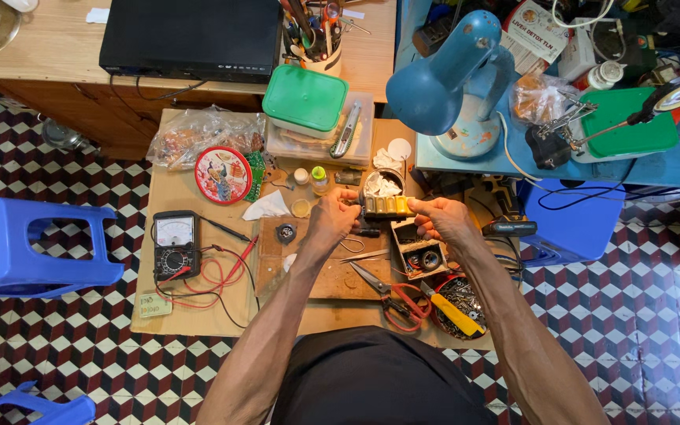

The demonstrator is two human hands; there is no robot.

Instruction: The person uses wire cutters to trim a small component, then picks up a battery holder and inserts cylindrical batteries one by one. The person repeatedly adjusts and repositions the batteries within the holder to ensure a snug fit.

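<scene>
I hold a small yellow block [388,206] between both hands, above the middle of the low wooden table [190,315]. My left hand [334,218] pinches its left end with curled fingers; my right hand [439,219] grips its right end the same way, fingers closed on it. Below my hands lie scissors [391,295] with red handles and a yellow cutter [452,313]. Further left sits a black meter [175,244] with red leads. A blue lamp [446,75] leans over from the right, and a green-lidded box [305,98] stands behind.
</scene>
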